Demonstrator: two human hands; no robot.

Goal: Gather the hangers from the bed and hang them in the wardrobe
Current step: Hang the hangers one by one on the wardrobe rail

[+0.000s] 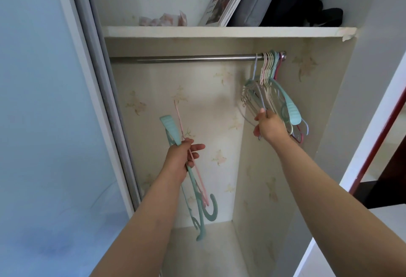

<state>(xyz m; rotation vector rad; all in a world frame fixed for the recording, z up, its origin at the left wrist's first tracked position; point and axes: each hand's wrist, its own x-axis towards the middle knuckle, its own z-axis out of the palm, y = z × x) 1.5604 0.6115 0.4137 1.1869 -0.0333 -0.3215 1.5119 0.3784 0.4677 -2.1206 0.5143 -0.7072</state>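
Wardrobe rail (197, 58) carries a bunch of pastel hangers (271, 72) crammed at its right end, under the shelf (219, 32).

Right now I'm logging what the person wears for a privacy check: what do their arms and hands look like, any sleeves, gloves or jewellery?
Both arms are bare from the bottom edge of the picture up to the hands: no sleeve shows on either forearm. The left hand and the right hand wear no gloves. No watch, bracelet or ring can be seen on the sides facing the camera. No cables or markings show.
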